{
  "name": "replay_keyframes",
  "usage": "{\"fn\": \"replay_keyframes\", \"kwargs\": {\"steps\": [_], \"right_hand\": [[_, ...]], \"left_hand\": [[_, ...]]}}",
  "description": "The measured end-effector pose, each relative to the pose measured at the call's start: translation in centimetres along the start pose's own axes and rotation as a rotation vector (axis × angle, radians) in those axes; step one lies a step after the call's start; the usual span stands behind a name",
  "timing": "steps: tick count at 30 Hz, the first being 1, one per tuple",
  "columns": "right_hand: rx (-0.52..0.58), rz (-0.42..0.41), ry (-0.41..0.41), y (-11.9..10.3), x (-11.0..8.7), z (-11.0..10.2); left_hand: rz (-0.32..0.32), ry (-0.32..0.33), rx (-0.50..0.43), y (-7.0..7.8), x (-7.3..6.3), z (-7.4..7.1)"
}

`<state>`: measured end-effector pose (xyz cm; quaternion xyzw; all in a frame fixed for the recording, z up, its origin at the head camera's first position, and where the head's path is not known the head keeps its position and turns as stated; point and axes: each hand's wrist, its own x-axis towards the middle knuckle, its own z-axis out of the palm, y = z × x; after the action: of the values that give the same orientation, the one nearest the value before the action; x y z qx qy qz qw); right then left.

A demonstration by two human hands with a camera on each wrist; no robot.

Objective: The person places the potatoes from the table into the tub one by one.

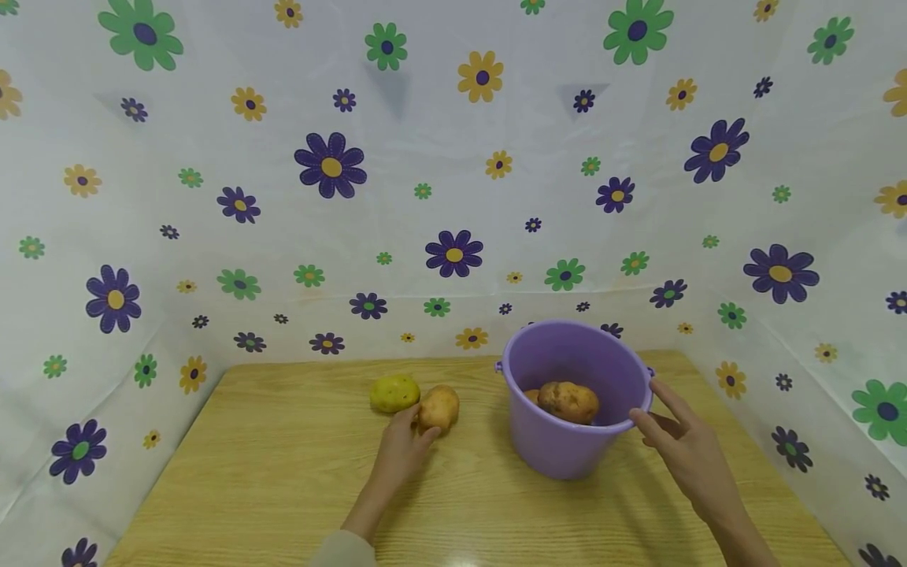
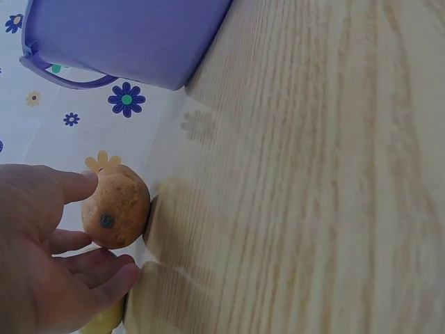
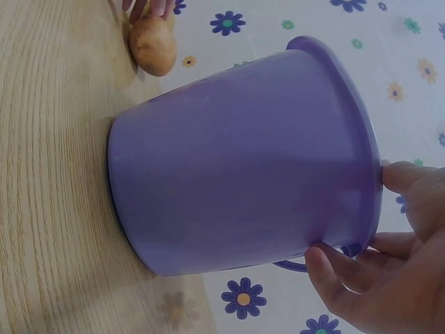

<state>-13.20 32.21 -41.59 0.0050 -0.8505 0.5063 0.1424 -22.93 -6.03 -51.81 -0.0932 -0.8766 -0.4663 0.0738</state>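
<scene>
A round brown potato (image 1: 438, 407) sits on the wooden table. My left hand (image 1: 405, 450) has its thumb on one side of it and its fingers on the other, pinching it; a dark spot shows on its skin in the left wrist view. Just left of it lies a yellow-green potato (image 1: 394, 393), close to my left fingertips. My right hand (image 1: 686, 455) grips the rim of a purple bucket (image 1: 563, 449), thumb at the rim and fingers along the outer wall. Inside the bucket, a large brown potato (image 1: 569, 402) partly covers another one.
The wooden table (image 1: 283, 472) is enclosed at the back and sides by a white cloth (image 1: 397, 220) printed with flowers. The bucket's handle (image 2: 76, 83) hangs down its far side in the left wrist view.
</scene>
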Motion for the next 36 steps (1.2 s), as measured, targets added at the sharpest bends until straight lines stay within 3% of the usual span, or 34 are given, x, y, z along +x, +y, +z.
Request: {"fn": "replay_keyframes", "kwargs": {"steps": [12, 24, 36], "right_hand": [[0.013, -0.007, 0.008, 0.0, -0.1, 0.0], [0.023, -0.009, 0.006, -0.2, -0.2, 0.0], [0.022, 0.005, 0.01, -0.2, -0.6, 0.1]], "left_hand": [[-0.063, 0.086, 0.024, 0.4, 0.3, 1.8], [-0.065, 0.186, 0.089, 0.9, 0.2, 3.2], [-0.081, 0.223, 0.117, 0.9, 0.5, 3.8]]}}
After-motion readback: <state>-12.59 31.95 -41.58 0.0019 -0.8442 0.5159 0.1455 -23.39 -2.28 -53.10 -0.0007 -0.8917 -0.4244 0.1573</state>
